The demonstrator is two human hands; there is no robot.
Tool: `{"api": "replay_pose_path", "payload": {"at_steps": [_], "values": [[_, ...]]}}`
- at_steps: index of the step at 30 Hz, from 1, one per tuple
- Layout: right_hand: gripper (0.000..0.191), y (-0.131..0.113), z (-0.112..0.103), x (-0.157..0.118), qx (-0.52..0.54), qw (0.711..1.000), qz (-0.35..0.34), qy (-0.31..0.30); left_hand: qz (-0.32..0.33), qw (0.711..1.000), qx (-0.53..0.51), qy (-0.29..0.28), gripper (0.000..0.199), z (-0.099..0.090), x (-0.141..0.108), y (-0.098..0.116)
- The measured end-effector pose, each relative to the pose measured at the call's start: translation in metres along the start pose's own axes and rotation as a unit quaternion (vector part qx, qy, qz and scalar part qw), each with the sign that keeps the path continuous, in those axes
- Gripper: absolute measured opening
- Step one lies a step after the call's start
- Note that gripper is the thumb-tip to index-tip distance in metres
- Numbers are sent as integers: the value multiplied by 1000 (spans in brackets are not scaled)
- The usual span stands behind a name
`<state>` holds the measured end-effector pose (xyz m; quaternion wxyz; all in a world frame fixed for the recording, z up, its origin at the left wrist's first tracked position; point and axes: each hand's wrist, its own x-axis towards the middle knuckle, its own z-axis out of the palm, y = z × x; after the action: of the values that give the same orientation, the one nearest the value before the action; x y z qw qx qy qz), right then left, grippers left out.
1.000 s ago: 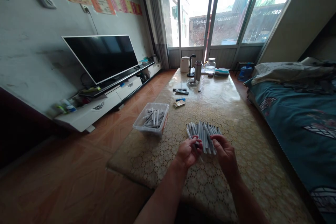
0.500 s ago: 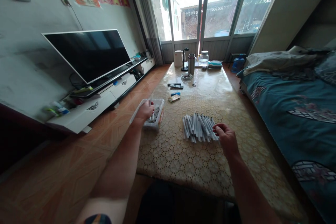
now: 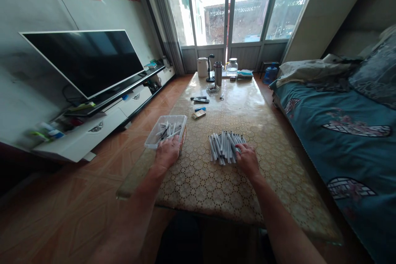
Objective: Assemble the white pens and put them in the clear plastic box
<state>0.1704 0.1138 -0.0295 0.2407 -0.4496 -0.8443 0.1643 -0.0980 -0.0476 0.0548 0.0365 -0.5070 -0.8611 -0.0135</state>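
A clear plastic box point(image 3: 149, 145) holds white pens point(image 3: 169, 128) and a few dark ones, lying loosely at different angles. My left hand point(image 3: 167, 151) is at the box's near right corner, fingers curled over its near side. Its fingertips are partly hidden, so I cannot tell whether they grip the rim or a pen. To the right, a pile of whitish pens with dark tips point(image 3: 224, 147) lies on the patterned tablecloth point(image 3: 201, 181), mostly side by side. At the pile's right edge, my right hand point(image 3: 248, 159) has thumb and fingers closed around a pen.
Beyond the box lie a small pack point(image 3: 199, 114), a blue lighter point(image 3: 200, 109) and remote controls point(image 3: 201, 100). Farther back stand a glass ashtray point(image 3: 213, 88), a steel flask point(image 3: 218, 74), a kettle point(image 3: 202, 67) and a glass jug point(image 3: 232, 67). A bed point(image 3: 309, 111) borders the right side.
My left hand has come back from inside the box to its near corner. My right hand has moved in against the pile's right edge. The whole view has shifted slightly.
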Motion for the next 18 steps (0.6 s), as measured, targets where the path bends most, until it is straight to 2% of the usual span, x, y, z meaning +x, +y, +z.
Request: {"api": "replay_pose_path", "payload": {"at_steps": [7, 11, 13, 15, 16, 18], "values": [[24, 2, 11, 8, -47, 999, 21, -1, 18, 999, -39, 19, 41, 2, -30, -7], [32, 2, 9, 9, -7, 999, 39, -1, 35, 999, -30, 10, 42, 1, -51, -15], [32, 0, 4, 10, 66, 996, 59, -7, 37, 999, -38, 7, 41, -4, -58, -17], [31, -4, -2, 10, 184, 978, 92, -29, 21, 997, -61, 30, 40, -13, -60, -11], [30, -7, -5, 10, 252, 960, 113, -49, 8, 995, -84, 53, 39, -18, -59, -4], [30, -13, -9, 9, 386, 903, 162, -95, -19, 979, -171, 107, 37, -27, -53, 20]]}}
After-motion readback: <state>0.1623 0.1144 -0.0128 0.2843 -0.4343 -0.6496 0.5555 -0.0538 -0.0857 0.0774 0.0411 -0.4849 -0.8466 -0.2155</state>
